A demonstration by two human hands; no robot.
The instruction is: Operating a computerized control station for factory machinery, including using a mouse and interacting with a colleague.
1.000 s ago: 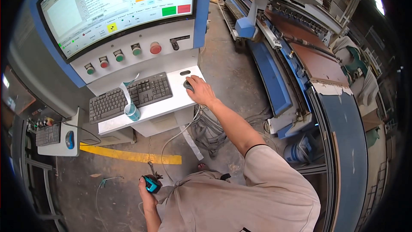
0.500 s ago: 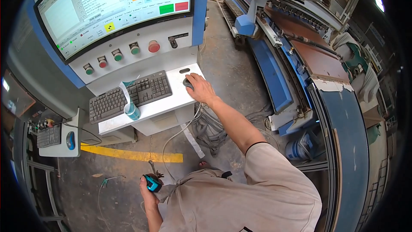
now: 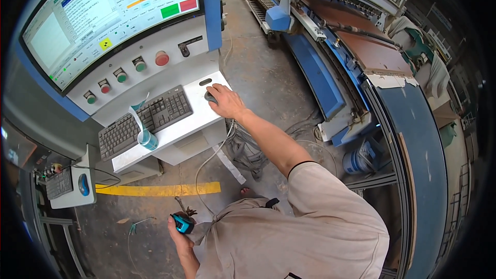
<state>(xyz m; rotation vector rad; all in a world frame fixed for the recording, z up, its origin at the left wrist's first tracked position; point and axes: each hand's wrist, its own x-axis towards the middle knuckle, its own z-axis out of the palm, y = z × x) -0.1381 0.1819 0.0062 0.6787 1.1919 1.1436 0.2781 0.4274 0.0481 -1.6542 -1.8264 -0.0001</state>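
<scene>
My right hand (image 3: 227, 103) rests over a dark computer mouse (image 3: 210, 96) at the right end of a white shelf (image 3: 199, 119). Its fingers curl around the mouse, which they partly cover. A black keyboard (image 3: 170, 108) lies left of it, with a teal roll or cup-like thing (image 3: 148, 140) at the shelf's front edge and a pale strip rising from it. Down by my waist, my left hand (image 3: 179, 237) is closed around a teal and black tape measure (image 3: 182, 223). Above the shelf stands a lit monitor (image 3: 119, 15).
Push buttons (image 3: 121, 76) and a red emergency stop (image 3: 161, 58) line the panel under the monitor. A large machine with a brown board (image 3: 374, 54) stands to the right. Cables (image 3: 248, 150) lie on the floor beside a bucket (image 3: 358, 161). A second keyboard (image 3: 59, 183) is at left.
The view has shifted, so the monitor and shelf sit further left in the picture. My right hand stays on the mouse, and my left hand keeps holding the tape measure.
</scene>
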